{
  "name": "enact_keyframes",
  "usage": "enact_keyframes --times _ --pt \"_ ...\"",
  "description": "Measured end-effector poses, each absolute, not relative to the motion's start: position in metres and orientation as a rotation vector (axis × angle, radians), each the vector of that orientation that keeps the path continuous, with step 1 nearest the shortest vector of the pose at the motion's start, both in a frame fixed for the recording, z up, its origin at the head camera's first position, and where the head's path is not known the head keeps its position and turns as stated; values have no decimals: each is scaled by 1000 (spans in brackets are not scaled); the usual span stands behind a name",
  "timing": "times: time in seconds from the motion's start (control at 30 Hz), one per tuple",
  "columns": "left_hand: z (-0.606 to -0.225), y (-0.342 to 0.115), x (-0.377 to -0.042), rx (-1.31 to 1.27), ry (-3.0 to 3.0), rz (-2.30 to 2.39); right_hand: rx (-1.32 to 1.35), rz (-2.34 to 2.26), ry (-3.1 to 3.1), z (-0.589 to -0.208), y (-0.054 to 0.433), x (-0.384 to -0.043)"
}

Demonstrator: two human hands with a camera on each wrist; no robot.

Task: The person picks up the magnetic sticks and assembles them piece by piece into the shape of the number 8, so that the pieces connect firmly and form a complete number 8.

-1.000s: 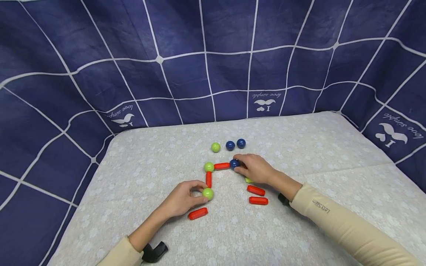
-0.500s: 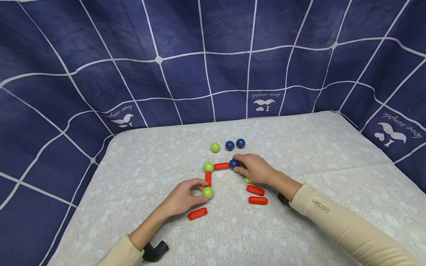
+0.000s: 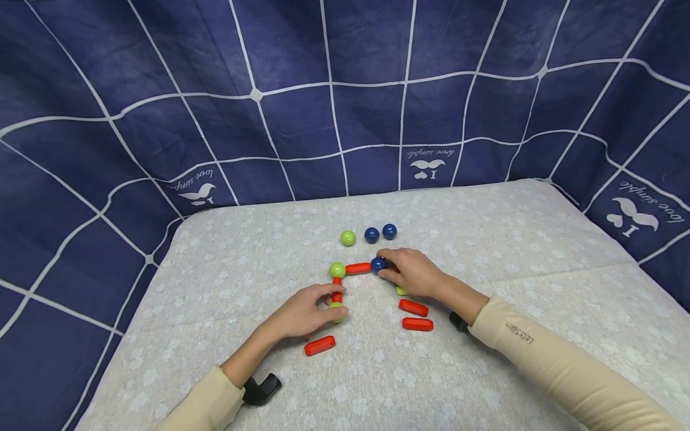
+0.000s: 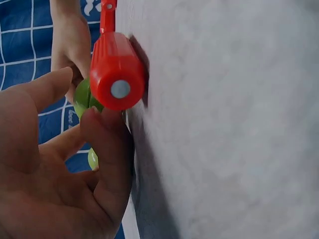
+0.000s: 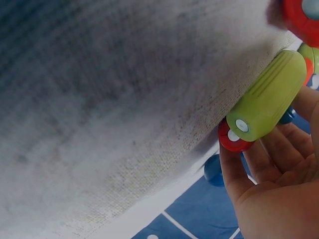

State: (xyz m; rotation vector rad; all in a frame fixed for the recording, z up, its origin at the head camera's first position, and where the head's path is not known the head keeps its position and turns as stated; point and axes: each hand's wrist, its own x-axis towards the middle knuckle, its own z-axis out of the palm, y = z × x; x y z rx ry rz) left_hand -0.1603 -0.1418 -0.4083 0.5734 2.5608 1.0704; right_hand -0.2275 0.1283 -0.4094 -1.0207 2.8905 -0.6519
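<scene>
In the head view, two red rods and balls form a bent chain. A green ball (image 3: 337, 270) sits at its corner, joined to one red rod (image 3: 358, 269) running right and another red rod (image 3: 336, 281) running toward me. My right hand (image 3: 416, 272) pinches the blue ball (image 3: 378, 265) at the right end. My left hand (image 3: 303, 311) spreads over the near end. Its thumb lies across the lower green ball (image 3: 336, 319), partly hiding it, and its index finger crosses above the rod. In the left wrist view, a loose red rod (image 4: 117, 74) stands before the left fingers.
Behind the chain lie a green ball (image 3: 348, 238) and two blue balls (image 3: 372, 235). Two loose red rods (image 3: 413, 307) rest right of centre. A green rod (image 5: 269, 94) lies by the right hand, mostly covered in the head view. A blue curtain (image 3: 372, 120) hangs behind the table.
My left hand has shifted forward and right, its fingers opening away from their hold on the near green ball. The right hand stays on the blue ball.
</scene>
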Motion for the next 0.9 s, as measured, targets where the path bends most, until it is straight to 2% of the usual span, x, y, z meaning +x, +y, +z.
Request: enact_keyframes --times 0.9 --pt "-409 -140 -167 672 2541 1006 -1014 -644 2892 -410 128 -227"
